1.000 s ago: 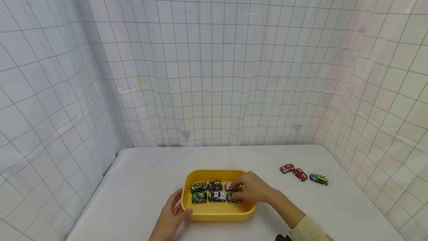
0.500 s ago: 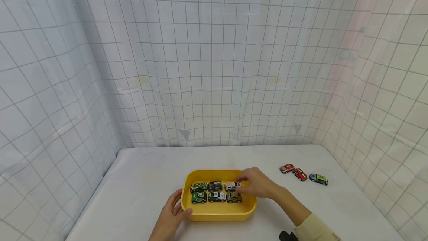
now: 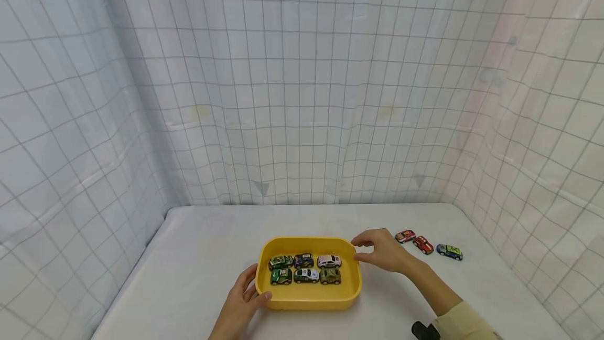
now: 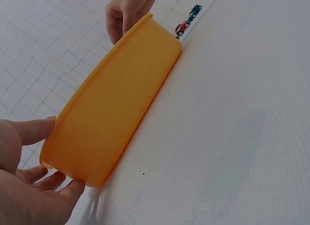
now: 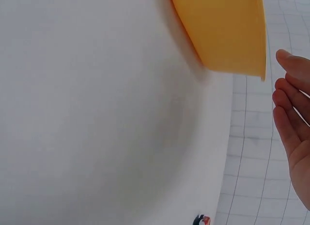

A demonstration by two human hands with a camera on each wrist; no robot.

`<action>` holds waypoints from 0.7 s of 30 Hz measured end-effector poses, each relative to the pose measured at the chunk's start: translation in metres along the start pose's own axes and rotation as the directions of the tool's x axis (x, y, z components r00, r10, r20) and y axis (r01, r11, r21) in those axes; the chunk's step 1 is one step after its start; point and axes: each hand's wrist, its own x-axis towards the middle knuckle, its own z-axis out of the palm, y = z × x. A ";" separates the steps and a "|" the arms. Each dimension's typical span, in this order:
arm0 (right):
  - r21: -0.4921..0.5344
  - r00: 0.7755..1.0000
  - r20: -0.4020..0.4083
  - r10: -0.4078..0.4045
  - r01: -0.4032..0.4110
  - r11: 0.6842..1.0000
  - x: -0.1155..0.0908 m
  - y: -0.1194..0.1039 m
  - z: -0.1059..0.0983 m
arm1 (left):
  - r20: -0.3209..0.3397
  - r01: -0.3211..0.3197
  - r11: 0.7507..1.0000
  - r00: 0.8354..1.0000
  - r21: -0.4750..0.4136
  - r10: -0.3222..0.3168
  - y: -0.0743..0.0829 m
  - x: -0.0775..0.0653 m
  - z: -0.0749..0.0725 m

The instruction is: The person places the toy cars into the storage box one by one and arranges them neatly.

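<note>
My left hand (image 3: pixel 239 298) grips the left end of a yellow plastic tray (image 3: pixel 309 305). In the left wrist view its thumb lies at the rim and the fingers (image 4: pixel 60 181) press the outer wall. Toy cars stand inside in two rows: a white-and-pink car (image 3: pixel 329 261), a blue one (image 3: pixel 303 261) and a green camouflage one (image 3: pixel 281 262) behind, a brown-green car (image 3: pixel 330 276), a white-and-green one (image 3: pixel 306 276) and a green one (image 3: pixel 281 276) in front. Just beyond the tray's right rim hovers my right hand (image 3: pixel 384 250), holding nothing, fingers loosely bent.
On the white table (image 3: pixel 203 245), at the right, lie an orange-red toy car (image 3: pixel 405 236), a red one (image 3: pixel 423 245) and a blue-and-lime one (image 3: pixel 450 252). Gridded white curtains (image 3: pixel 309 93) enclose the table at the back and sides.
My right hand has let go of the cars at the tray's right side, leaving them there, and moved right, out past the rim. The left hand has stayed on the tray.
</note>
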 end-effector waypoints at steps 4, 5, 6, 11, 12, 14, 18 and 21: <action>-0.017 0.998 -0.047 0.045 -0.046 0.999 -0.011 0.013 -0.009 | 0.009 -0.011 1.000 1.000 -0.011 0.011 -0.001 0.000 0.000; -0.017 0.997 -0.053 0.056 -0.057 0.998 -0.014 0.017 -0.010 | 0.010 -0.014 1.000 1.000 -0.012 0.014 -0.001 0.000 0.000; -0.013 0.996 -0.056 0.066 -0.066 0.998 -0.016 0.020 -0.012 | 0.009 -0.015 1.000 1.000 -0.012 0.015 -0.002 0.000 0.000; -0.007 0.992 -0.070 0.108 -0.108 0.994 -0.025 0.029 -0.018 | 0.000 -0.009 1.000 1.000 -0.003 0.009 0.000 0.000 0.000; -0.007 0.991 -0.075 0.113 -0.114 0.993 -0.027 0.031 -0.019 | -0.001 -0.007 1.000 1.000 -0.001 0.007 0.000 0.000 0.001; -0.003 0.989 -0.083 0.119 -0.119 0.993 -0.029 0.033 -0.020 | -0.001 -0.007 1.000 1.000 0.002 0.007 0.000 0.000 0.000; 0.003 0.988 -0.086 0.130 -0.130 0.991 -0.034 0.040 -0.021 | 0.002 -0.012 1.000 1.000 0.003 0.012 0.000 0.001 0.000; 0.008 0.988 -0.094 0.120 -0.120 0.993 -0.037 0.045 -0.023 | 0.002 -0.013 1.000 1.000 0.002 0.013 0.000 0.001 0.000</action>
